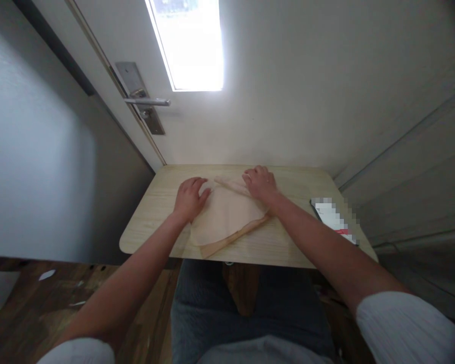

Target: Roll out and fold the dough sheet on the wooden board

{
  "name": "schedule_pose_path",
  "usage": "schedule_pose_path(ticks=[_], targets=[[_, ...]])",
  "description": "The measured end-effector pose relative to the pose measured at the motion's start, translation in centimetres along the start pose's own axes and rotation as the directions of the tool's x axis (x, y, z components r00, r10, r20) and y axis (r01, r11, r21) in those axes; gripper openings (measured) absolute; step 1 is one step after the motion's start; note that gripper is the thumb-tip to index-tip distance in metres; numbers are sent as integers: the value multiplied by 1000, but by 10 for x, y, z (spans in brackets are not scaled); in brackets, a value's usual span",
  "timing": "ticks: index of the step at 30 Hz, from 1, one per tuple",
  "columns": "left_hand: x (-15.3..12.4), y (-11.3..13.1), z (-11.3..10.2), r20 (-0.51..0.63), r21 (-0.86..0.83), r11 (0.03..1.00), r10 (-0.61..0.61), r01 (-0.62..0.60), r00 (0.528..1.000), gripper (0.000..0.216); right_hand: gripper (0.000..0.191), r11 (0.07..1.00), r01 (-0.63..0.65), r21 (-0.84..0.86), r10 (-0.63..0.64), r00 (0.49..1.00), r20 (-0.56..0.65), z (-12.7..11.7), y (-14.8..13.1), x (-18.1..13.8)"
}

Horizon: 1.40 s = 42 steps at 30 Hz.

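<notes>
A thin beige sheet (227, 212), cloth or paper, lies on the small wooden table. A darker tan layer shows along its front edge, and a folded strip runs across its far right part. My left hand (190, 198) rests at the sheet's far left edge, thumb apart from the bent fingers. At the far right corner, my right hand (260, 182) has its fingers curled over the folded strip and closed on it. The right wrist and forearm cover part of the sheet's right side.
The light wood tabletop (151, 225) has rounded corners and stands against a pale door with a metal lever handle (147, 101). A phone (331, 217), partly pixelated, lies on the right side. A grey panel (41, 151) rises on the left. My legs are under the table.
</notes>
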<state>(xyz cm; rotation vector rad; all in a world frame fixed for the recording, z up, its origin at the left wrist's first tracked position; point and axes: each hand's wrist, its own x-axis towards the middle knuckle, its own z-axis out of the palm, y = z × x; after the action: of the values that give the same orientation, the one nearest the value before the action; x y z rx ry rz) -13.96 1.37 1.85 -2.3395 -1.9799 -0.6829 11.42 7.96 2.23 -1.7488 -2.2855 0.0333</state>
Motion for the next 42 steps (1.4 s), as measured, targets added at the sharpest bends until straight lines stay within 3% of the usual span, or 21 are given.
schedule_pose_path(ticks=[6, 12, 18, 22, 27, 37, 42], targets=[[66, 39, 16, 13, -21, 998, 58, -58, 998, 38, 51, 997, -11, -81, 6, 998, -64, 3, 0, 7], [100, 60, 52, 237, 92, 994, 34, -57, 971, 39, 60, 989, -50, -140, 40, 997, -72, 2, -3, 9], [89, 59, 51, 222, 150, 983, 71, -106, 973, 41, 63, 975, -182, -129, 180, 983, -24, 2, -2, 0], [69, 55, 44, 205, 149, 978, 111, -143, 972, 42, 58, 986, -131, -103, 129, 991, -23, 2, 3, -20], [52, 52, 41, 189, 141, 978, 125, -153, 974, 48, 52, 990, -62, -126, 48, 992, -115, 6, 12, -31], [65, 46, 37, 183, 195, 981, -34, -3, 983, 64, 67, 995, -40, -92, 38, 999, -16, 11, 13, 22], [75, 57, 46, 145, 171, 985, -34, 9, 989, 49, 56, 999, -18, -50, 15, 997, -72, 17, 8, 39]])
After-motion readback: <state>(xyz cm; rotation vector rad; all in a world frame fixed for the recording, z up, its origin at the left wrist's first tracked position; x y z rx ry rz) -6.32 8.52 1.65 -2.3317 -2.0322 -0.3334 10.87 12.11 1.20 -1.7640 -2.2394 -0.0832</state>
